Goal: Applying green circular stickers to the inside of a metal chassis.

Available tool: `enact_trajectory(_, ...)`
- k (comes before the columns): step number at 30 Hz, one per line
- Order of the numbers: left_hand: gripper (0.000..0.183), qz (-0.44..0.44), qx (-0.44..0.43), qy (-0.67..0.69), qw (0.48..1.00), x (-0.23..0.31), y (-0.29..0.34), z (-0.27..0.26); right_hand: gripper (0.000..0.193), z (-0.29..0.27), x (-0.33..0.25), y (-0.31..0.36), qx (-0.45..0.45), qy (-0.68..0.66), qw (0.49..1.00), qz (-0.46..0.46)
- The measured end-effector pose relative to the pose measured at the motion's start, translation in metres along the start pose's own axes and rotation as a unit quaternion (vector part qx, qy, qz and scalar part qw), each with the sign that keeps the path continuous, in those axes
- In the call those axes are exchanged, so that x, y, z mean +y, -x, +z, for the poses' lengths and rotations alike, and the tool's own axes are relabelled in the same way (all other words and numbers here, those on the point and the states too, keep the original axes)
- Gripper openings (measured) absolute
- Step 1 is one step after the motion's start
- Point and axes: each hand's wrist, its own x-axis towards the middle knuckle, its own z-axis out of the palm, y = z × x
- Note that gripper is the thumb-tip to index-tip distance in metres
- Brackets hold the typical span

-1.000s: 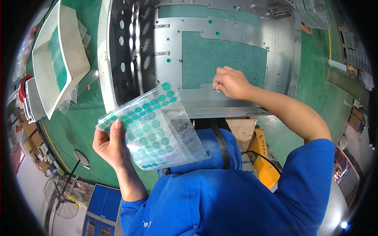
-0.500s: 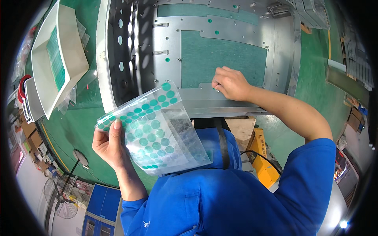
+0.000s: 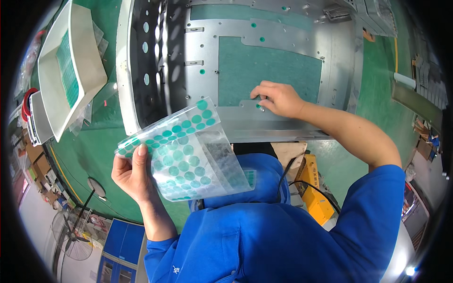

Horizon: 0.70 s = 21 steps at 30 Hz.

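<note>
My left hand (image 3: pixel 132 172) is closed on a clear sheet of green round stickers (image 3: pixel 177 155), the thumb on top along its left edge. The sheet hangs over my lap and overlaps the near left corner of a metal housing (image 3: pixel 283 125). My right hand (image 3: pixel 279 99) is over the near edge of the housing's inner panel, its fingers bent and thumb slightly apart from the forefinger. Just beside the thumb tip, a small green dot (image 3: pixel 258 106) shows on the metal. More green dots, such as one green dot (image 3: pixel 202 71), mark the panel around large cut-outs.
A cream plastic bin (image 3: pixel 89 78) with green sheets stands to the left. A perforated dark wall (image 3: pixel 160 56) rises along the housing's left side. Near my right side is a yellow piece of equipment (image 3: pixel 316 191) with a black cable. A fan (image 3: pixel 71 236) stands behind at lower left.
My right hand's fingers have loosened from a tight pinch, with thumb and forefinger now apart near the green dot. The sticker sheet has shifted slightly in my left hand.
</note>
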Motion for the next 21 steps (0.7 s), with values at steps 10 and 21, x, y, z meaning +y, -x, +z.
enact_trajectory(10, 0.015, 0.071, -0.046, -0.027, 0.996, 0.039, -0.037, 0.032, 0.022, -0.018, -0.006, -0.018, -0.025, 0.083, 0.992, 0.086)
enact_trajectory(21, 0.012, 0.237, -0.359, -0.094, 0.898, 0.097, -0.094, 0.172, 0.015, -0.143, -0.083, 0.018, 0.345, -0.311, 0.883, -0.065)
